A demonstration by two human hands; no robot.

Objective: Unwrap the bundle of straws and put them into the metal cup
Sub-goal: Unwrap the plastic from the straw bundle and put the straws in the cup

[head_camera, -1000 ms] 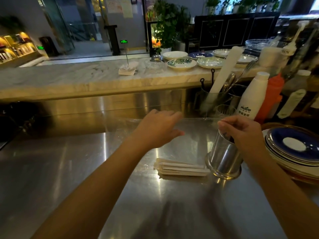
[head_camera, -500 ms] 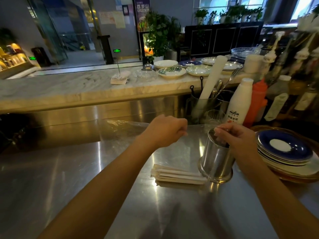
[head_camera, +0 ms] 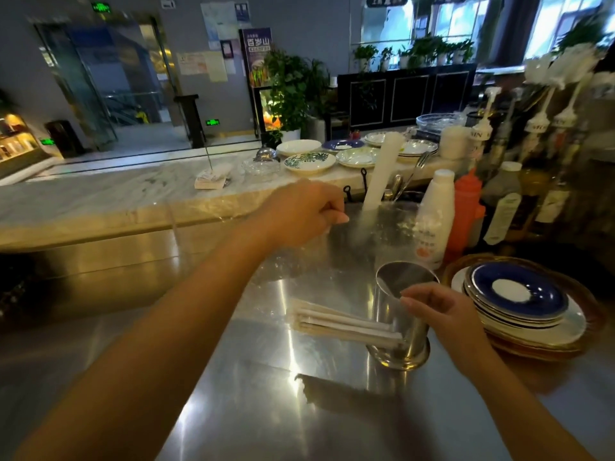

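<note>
**Cup free, straws wait**

Your right hand has let go of the cup; its grip is open. The straws lie on the desk, touching the cup. Your left hand has risen, grip closed, maybe on clear wrap.

My arms are bare from the bottom of the frame to the wrists, with no sleeve showing on either forearm. My left hand and my right hand wear no gloves. I see no watch, ring or bracelet. The nails I can see are short and unpainted.
</note>
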